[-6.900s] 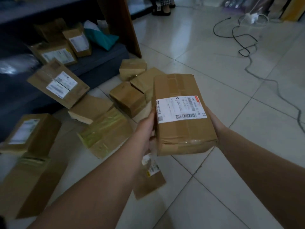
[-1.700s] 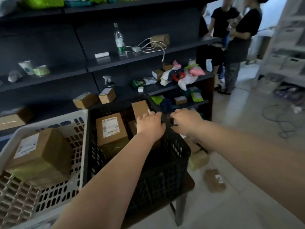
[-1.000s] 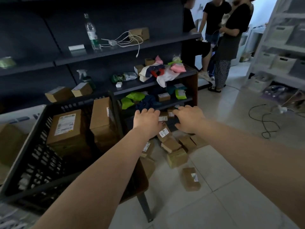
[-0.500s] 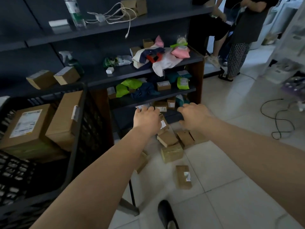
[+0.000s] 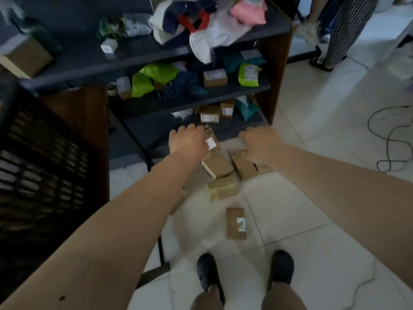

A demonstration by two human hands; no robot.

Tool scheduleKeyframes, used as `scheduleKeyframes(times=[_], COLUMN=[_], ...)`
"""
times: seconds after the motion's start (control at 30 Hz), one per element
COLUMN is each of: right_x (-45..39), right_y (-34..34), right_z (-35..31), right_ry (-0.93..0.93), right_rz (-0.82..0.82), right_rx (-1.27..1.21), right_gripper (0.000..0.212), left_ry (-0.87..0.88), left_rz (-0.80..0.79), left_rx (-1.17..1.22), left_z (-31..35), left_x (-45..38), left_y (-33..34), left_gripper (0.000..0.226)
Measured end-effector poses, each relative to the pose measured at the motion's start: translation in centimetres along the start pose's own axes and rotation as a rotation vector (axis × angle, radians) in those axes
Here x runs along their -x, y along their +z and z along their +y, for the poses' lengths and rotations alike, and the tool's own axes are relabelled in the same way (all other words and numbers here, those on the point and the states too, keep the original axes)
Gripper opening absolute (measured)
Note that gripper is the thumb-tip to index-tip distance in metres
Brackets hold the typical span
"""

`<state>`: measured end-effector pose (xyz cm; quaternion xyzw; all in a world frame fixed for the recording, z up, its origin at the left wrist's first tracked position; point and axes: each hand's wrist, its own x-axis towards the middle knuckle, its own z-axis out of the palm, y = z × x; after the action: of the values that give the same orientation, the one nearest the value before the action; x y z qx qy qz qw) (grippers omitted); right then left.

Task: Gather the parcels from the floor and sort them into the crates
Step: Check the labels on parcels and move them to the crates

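Cardboard parcels [image 5: 220, 167] lie heaped on the tile floor [image 5: 312, 198] against the shelf's [image 5: 156, 57] foot, one box [image 5: 236, 223] apart nearer the shoes. The left hand [image 5: 186, 140] and right hand [image 5: 260, 145] reach above the heap, fingers loosely curled, holding nothing. The black crate [image 5: 38, 153] sits at the left edge.

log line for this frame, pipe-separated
phase: reaching for floor parcels | left hand: open, empty | right hand: open, empty | parcel pile: on floor by shelf | black crate: at left

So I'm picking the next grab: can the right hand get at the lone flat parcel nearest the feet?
Probably yes: the right hand holds nothing, and the lone parcel lies alone on bare floor tile, nothing covering it.
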<state>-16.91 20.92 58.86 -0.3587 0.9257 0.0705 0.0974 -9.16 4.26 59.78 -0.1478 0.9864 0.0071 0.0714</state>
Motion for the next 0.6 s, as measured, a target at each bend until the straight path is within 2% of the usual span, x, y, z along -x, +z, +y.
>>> scheduleKeyframes(times=[0.17,0.3,0.5,0.6], right_x=[-5.1,-9.4,-15.4,-17.8], right_y=[6.4,13.6,30.4,40.6], right_z=[3.2,5.5,7.3,7.9], right_ry=[-0.039,-0.02,-0.067,-0.044], right_rz=[-0.028,-0.023,-0.053,0.016], right_rx=[0.008,0.013,-0.125,-0.144], right_gripper=[0.046,0.041,0.025,0.012], left_ry=[-0.08,-0.162,-0.262,-0.25], left_rz=[-0.039,-0.057,-0.082,-0.128], left_rx=[0.043,0.066,0.079,0.102], left_z=[2.3,3.9,6.1,7.9], left_x=[-4.1,-7.5,-12.0,-14.3], left_y=[7.1,14.9,32.0,41.6], left_gripper=[0.039,0.036,0.038,0.041])
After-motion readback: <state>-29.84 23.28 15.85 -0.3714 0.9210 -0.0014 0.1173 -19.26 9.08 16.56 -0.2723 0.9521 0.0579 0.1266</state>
